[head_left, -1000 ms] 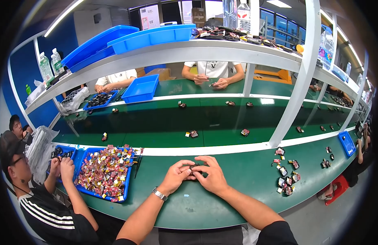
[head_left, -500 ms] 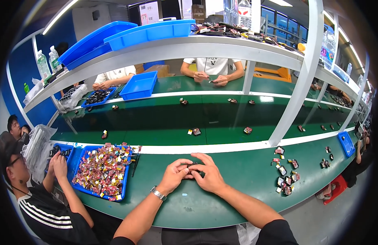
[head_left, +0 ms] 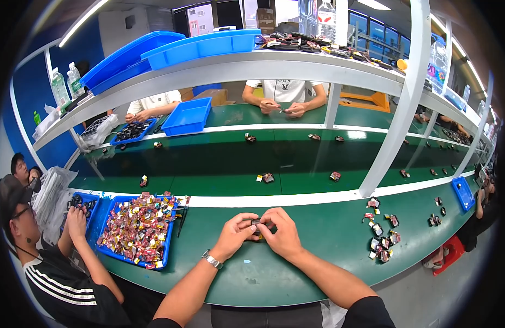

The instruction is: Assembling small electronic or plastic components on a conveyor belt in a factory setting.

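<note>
Over the green table (head_left: 241,290), my left hand (head_left: 236,235) and my right hand (head_left: 282,232) meet with thumbs and fingers closed. Between the fingertips is a small black part (head_left: 255,222), mostly covered. A bit of yellow shows below it, under the fingers. To the left stands a blue tray (head_left: 169,240), heaped with small parts wrapped in red, white and yellow. Dark tweezers or a similar thin tool (head_left: 182,221) lie against its right side. Several black parts with red and white labels (head_left: 379,240) lie in a loose group to the right.
Beyond a white rail (head_left: 252,201), a green conveyor belt (head_left: 219,164) carries scattered small parts. A slanted metal post (head_left: 397,104) and a shelf (head_left: 230,68) with blue trays rise above it. A co-worker (head_left: 61,268) sits at left; another (head_left: 285,95) works across.
My right fingers, stretched out before, have curled in around the small black part. Parts on the belt have shifted slightly to the right. The co-worker's hands at left have lowered a little.
</note>
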A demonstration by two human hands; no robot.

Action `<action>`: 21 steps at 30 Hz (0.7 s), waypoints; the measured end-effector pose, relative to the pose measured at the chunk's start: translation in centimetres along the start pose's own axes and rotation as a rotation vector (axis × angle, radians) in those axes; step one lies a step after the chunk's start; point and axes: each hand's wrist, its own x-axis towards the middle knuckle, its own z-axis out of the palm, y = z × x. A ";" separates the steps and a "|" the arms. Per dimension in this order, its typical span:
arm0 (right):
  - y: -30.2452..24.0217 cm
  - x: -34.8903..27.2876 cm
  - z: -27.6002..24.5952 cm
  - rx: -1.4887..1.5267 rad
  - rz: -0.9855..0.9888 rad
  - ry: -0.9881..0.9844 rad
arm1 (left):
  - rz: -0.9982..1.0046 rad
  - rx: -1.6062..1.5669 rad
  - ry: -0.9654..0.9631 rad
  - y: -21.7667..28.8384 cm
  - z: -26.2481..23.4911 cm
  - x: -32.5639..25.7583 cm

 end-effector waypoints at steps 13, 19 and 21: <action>0.0 0.0 0.3 0.108 0.151 -0.039 | 0.071 0.151 0.117 -0.7 0.3 0.1; 0.0 -0.4 0.5 0.086 0.092 -0.017 | 0.105 0.180 0.091 -1.1 0.1 0.1; -0.2 -0.2 0.4 0.088 0.112 -0.007 | 0.110 0.195 0.086 -1.2 0.3 0.3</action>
